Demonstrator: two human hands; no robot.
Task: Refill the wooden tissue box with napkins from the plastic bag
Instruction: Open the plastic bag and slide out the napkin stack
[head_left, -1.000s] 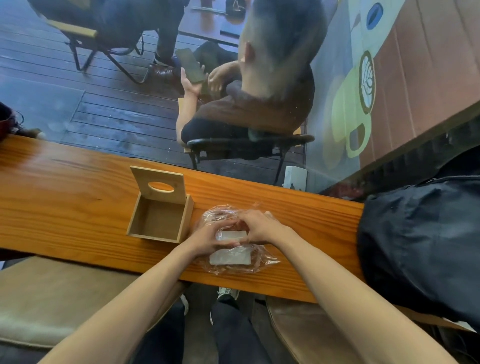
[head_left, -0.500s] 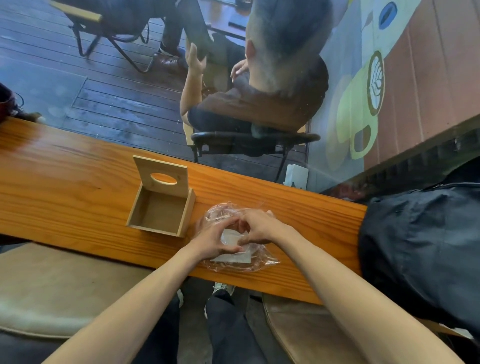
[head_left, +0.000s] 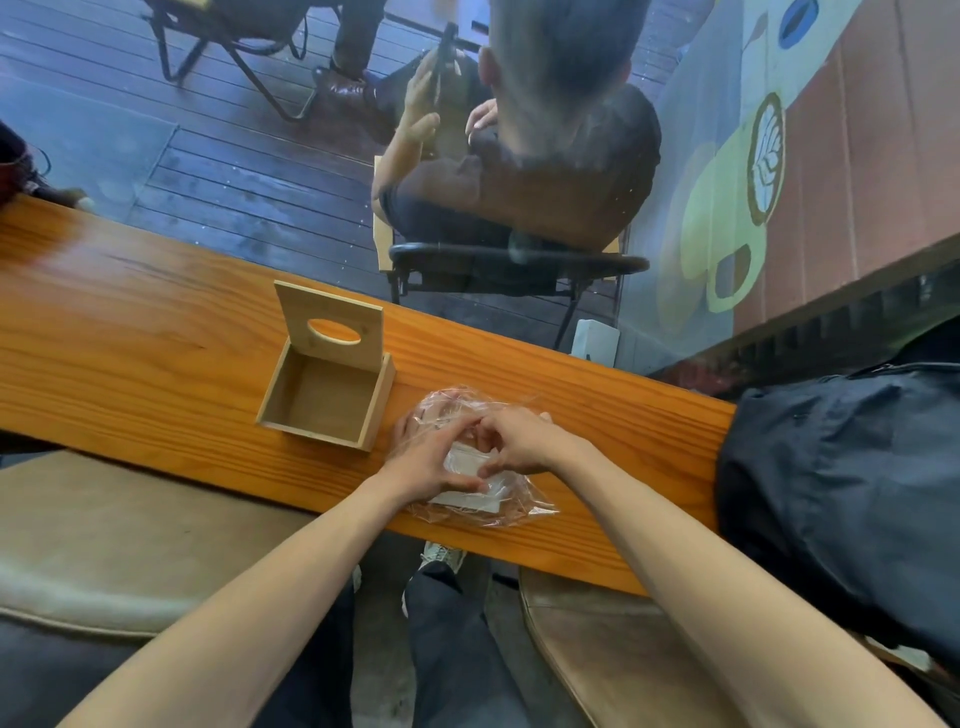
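Observation:
The wooden tissue box stands on the wooden counter, its lid with an oval slot tipped up at the back and its inside bare. Just right of it lies a clear plastic bag holding a stack of white napkins. My left hand and my right hand both rest on top of the bag, fingertips meeting and pinching the plastic over the napkins. The bag's far end bunches up behind my fingers.
A dark jacket lies on the counter at the right. Beyond the window glass a person sits in a chair with their back to me. Padded stools sit below the counter's near edge.
My hands have stayed on the bag while their fingers shifted over the plastic. The view has tilted slightly, and the person outside has raised a phone.

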